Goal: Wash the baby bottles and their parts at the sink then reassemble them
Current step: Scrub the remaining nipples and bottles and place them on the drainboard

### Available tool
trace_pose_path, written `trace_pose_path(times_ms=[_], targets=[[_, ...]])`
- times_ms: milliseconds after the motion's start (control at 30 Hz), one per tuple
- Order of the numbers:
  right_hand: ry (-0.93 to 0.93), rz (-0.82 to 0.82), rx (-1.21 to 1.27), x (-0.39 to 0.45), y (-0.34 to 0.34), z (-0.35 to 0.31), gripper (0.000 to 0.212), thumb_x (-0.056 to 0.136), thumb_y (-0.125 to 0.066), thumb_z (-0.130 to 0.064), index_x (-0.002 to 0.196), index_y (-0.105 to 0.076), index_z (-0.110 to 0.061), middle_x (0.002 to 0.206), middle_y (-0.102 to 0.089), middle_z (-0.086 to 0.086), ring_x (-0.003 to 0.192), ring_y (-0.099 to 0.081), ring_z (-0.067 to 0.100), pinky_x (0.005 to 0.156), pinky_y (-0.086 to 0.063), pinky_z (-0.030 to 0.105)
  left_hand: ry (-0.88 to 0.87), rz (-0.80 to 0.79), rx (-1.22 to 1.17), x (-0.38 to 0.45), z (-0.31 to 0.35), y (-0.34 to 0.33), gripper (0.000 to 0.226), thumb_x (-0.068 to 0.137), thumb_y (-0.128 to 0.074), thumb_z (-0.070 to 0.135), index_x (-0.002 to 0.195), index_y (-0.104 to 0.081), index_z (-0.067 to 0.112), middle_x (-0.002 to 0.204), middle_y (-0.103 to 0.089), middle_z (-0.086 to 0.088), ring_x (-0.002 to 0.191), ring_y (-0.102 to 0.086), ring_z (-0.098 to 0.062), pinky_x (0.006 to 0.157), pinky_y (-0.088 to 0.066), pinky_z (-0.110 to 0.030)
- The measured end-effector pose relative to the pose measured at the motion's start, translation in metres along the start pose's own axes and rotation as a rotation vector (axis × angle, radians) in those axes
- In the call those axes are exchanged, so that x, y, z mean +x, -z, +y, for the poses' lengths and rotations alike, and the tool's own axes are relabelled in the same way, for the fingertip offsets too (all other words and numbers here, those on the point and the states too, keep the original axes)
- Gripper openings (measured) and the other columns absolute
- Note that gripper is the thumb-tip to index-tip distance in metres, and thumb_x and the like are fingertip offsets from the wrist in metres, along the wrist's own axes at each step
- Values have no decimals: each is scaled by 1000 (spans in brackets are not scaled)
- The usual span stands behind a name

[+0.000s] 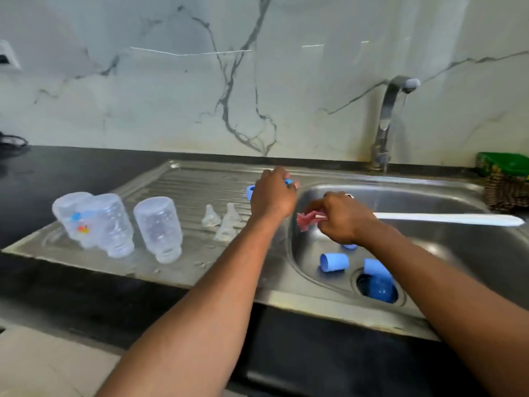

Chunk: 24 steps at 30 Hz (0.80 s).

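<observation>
Judging by the draining board (200, 181), washing is well along: three bottles (158, 229) stand upside down and clear teats (211, 216) lie beside them. The left hand (272, 196) curls its fingers round a blue ring (250, 191); the right hand (340, 217) grips a brush (307, 220) over the sink (429, 196). Blue caps (333, 262) wait in the basin; reassembly has not begun.

Left hand (272, 196) grips blue ring (250, 191) — right hand (340, 217) grips brush (429, 219).

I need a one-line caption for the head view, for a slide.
Left hand holds a blue ring, right hand a pink brush, above the sink.
</observation>
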State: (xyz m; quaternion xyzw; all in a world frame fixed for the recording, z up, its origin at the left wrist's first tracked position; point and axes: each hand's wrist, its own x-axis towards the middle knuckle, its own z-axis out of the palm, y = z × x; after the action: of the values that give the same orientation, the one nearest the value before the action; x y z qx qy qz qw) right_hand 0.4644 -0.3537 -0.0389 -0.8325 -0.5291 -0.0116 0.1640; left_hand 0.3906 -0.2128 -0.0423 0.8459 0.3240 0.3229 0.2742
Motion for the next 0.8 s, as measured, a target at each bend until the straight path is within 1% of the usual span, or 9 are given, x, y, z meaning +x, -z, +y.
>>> trace_pose_path(times_ms=[67,133,233,300,400,500,633,700,800], targets=[[15,8,-44,-3,-10,3,41,86,-57,-16,121,-69,-34,105,-63,-6,115,-54,24,85,-40,28,-19,-15,114,-3,-4,-2,28,93,-64,29,119,-64,19,126,-59,-8,115,-58,-29,92,-46,-35],[29,4,-46,-3,-15,11,47,85,-58,-13,127,-65,-32,103,-58,0,112,-54,26,86,-40,29,-28,-15,178,0,-10,0,32,92,-65,27,123,-63,22,130,-57,-6,118,-56,-28,94,-47,-36],[35,57,-12,1,-16,26,51,83,-60,-10,130,-63,-30,94,-48,-6,108,-55,26,80,-37,27,21,-42,162,4,-16,6,36,89,-71,30,123,-61,22,131,-57,-3,117,-57,-24,94,-46,-34],[27,82,37,5,-18,35,53,82,-63,-8,131,-62,-27,100,-57,-3,107,-58,27,82,-40,28,39,-81,130,6,-19,4,38,86,-75,30,120,-62,19,129,-59,-6,112,-60,-25,94,-48,-34],[24,80,127,10,-26,39,56,81,-66,-3,133,-61,-23,118,-68,4,109,-62,26,84,-42,26,54,-114,130,8,-19,4,39,82,-79,30,114,-63,16,126,-59,-11,106,-62,-28,93,-51,-37],[30,83,185,12,-28,37,55,82,-69,-3,133,-61,-22,121,-69,3,109,-63,22,86,-44,26,86,-123,158,10,-20,9,39,82,-79,32,114,-63,16,126,-58,-11,108,-61,-30,95,-50,-39],[4,24,134,9,-30,39,55,81,-68,-2,129,-63,-27,120,-69,0,109,-63,21,91,-50,33,89,-110,225,7,-19,10,38,84,-76,37,115,-63,20,125,-60,-7,111,-60,-27,91,-48,-35],[-11,-7,90,8,-30,40,54,79,-64,-1,124,-67,-31,117,-70,-2,108,-63,20,91,-51,34,97,-107,281,5,-18,12,38,86,-75,34,119,-63,19,127,-58,-8,113,-59,-28,90,-46,-35],[-38,-23,103,5,-28,42,50,79,-64,-2,120,-69,-32,114,-70,-4,106,-63,18,87,-51,31,81,-99,417,1,-13,15,36,89,-71,21,124,-61,19,127,-59,-8,116,-58,-28,87,-44,-34]])
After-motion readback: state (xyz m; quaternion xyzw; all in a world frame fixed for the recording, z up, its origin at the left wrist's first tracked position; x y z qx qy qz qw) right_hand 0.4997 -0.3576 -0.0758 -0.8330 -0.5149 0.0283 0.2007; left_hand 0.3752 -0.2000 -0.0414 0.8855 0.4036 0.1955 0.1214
